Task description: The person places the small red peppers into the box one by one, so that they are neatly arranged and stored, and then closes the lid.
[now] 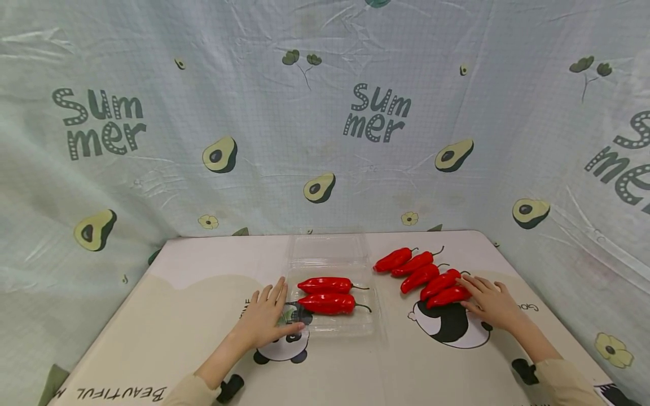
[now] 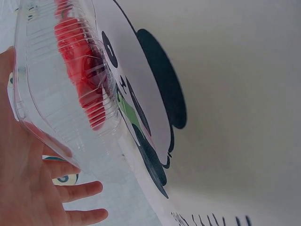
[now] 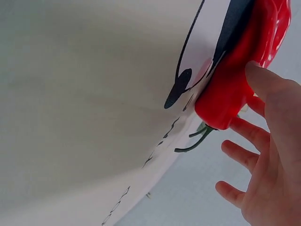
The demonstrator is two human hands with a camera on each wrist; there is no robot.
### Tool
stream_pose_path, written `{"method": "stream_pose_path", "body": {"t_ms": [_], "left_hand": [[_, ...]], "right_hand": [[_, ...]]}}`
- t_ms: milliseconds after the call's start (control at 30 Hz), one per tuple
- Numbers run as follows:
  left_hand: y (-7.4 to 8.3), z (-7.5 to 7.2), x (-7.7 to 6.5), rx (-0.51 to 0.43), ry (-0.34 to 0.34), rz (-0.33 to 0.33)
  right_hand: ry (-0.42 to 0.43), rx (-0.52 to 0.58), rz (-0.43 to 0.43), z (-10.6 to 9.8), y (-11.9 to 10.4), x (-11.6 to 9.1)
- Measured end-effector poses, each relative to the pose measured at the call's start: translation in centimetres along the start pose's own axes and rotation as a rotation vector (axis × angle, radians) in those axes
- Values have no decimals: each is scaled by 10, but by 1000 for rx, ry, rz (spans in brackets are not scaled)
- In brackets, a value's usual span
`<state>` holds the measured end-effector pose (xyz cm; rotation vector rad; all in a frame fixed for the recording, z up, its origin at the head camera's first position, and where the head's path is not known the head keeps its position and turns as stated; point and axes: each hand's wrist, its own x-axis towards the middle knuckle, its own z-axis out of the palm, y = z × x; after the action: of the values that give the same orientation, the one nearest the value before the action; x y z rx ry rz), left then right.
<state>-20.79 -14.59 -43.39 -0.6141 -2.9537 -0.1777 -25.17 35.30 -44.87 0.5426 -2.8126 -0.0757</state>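
red peppers [image 1: 327, 304] w/ grn stems [image 3: 205, 136], clear box [image 2: 47, 108], gry-blue avocado-print curtain [image 1: 284, 113], beige panda-print mat [image 1: 350, 378]

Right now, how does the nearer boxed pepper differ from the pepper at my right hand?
The boxed pepper lies in the clear box; the other pepper lies outside. The boxed pepper lies nearly crosswise; the other slants. No hand touches the boxed pepper; your right hand touches the other. Both are glossy red.
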Motion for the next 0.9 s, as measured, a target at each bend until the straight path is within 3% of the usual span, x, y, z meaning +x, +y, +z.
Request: {"method": "stream_pose_path", "body": {"t_ms": [900], "left_hand": [[-1,0,0,-5,-1,1]], "right_hand": [[6,-12,-45,2,1,7]]}}
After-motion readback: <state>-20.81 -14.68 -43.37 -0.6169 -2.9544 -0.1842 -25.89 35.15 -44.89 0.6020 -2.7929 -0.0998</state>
